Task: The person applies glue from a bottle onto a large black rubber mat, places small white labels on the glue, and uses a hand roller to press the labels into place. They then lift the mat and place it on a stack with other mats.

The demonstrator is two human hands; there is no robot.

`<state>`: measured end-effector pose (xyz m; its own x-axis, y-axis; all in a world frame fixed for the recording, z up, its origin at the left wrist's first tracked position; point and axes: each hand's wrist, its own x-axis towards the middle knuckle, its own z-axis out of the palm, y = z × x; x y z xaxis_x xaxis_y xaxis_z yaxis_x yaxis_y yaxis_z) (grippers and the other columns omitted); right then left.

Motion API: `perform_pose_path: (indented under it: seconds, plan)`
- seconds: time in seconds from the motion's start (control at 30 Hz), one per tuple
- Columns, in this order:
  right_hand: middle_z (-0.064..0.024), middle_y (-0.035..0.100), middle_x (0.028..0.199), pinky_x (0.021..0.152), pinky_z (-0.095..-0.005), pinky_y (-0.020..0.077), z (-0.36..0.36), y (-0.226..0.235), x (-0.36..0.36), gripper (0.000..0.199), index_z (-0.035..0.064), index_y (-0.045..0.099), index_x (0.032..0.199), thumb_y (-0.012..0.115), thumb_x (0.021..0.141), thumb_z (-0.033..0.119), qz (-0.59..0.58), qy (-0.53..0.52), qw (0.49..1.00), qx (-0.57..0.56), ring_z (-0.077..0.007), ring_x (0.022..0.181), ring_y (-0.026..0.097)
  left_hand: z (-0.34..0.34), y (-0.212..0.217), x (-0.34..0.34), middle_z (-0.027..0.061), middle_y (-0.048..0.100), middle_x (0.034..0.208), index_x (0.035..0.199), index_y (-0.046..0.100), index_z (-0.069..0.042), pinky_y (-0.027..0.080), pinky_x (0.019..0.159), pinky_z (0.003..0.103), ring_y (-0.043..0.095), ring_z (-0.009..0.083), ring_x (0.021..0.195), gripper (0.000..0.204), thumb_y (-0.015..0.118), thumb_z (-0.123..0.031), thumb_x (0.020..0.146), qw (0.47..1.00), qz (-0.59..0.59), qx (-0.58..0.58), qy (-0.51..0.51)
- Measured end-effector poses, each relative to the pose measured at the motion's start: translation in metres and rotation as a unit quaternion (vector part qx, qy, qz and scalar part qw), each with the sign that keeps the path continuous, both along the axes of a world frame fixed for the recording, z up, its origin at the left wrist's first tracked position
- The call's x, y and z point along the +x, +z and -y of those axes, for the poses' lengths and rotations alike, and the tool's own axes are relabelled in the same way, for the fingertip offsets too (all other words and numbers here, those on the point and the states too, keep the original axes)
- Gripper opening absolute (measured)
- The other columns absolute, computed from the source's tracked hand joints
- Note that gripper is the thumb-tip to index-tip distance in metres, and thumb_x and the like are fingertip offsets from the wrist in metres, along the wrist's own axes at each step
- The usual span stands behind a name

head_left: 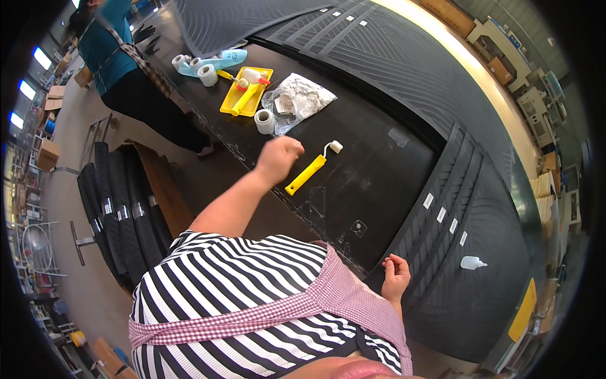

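My left hand (279, 159) is closed over the near edge of the black worktable (372, 183); whatever its curled fingers may hold is hidden. Just right of it lies a small paint roller (307, 174) with a yellow handle and a white head, not touched by the hand. Low on the right, my right hand (396, 278) hovers beside a ribbed dark mat (435, 221), its fingers loosely bent and nothing seen in them. A white roll (264, 121) stands beyond my left hand, beside a clear plastic bag (303, 98) with white material inside.
Farther back sit a yellow tray (231, 103) with rollers and more white rolls (207, 75). A white squeeze bottle (472, 263) lies on the dark mat. Rolled black mats (120, 208) stand at left. Another person (120, 63) works at the table's far left.
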<state>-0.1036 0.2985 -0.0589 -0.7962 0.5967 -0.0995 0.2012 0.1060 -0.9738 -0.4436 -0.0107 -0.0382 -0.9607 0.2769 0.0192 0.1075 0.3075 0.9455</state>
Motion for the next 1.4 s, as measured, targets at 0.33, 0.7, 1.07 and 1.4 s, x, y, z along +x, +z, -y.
perform_pose_path:
  seconds: [0.33, 0.7, 1.07, 1.4]
  plan:
    - [-0.0049, 0.068, 0.094, 0.081, -0.0236, 0.0529, -0.001, -0.003, -0.001, 0.013, -0.0018, 0.065, 0.107, 0.062, 0.095, 0.001, -0.015, 0.003, 1.0, -0.009, -0.0123, 0.085, 0.066, -0.003, 0.037, -0.145, 0.0163, 0.069, 0.119, 0.112, 0.071, -0.006, 0.053, 0.095, 0.042, 0.067, 0.0318, 0.112, 0.027, 0.056, -0.009, 0.09, 0.821, -0.069, -0.561, -0.073]
    - [-0.0063, 0.068, 0.098, 0.084, -0.0249, 0.0537, -0.014, 0.02, 0.032, 0.014, -0.0019, 0.065, 0.11, 0.06, 0.097, 0.001, -0.024, -0.059, 0.998, -0.002, -0.0131, 0.088, 0.065, 0.03, 0.039, -0.132, 0.017, 0.065, 0.127, 0.121, 0.068, -0.009, 0.048, 0.101, 0.037, 0.061, 0.0321, 0.117, 0.038, 0.074, -0.021, 0.085, 0.942, -0.089, -0.321, -0.045]
    - [-0.0049, 0.069, 0.097, 0.079, -0.0229, 0.0523, -0.024, 0.01, 0.035, 0.015, 0.0003, 0.066, 0.111, 0.061, 0.098, 0.004, -0.017, -0.051, 0.999, 0.007, -0.0117, 0.086, 0.065, 0.006, 0.047, -0.146, 0.0037, 0.068, 0.119, 0.089, 0.076, -0.016, 0.042, 0.103, 0.038, 0.055, 0.0241, 0.123, 0.014, 0.066, -0.01, 0.081, 0.807, -0.378, -0.438, -0.121]
    - [-0.0053, 0.067, 0.096, 0.082, -0.0247, 0.0539, -0.013, 0.004, 0.034, 0.013, -0.001, 0.065, 0.109, 0.062, 0.096, 0.002, -0.008, -0.037, 0.999, -0.01, -0.0126, 0.088, 0.065, -0.012, 0.033, -0.139, 0.0125, 0.072, 0.112, 0.096, 0.078, -0.011, 0.044, 0.101, 0.046, 0.067, 0.0277, 0.108, 0.022, 0.058, -0.01, 0.085, 0.711, -0.148, -0.651, -0.221]
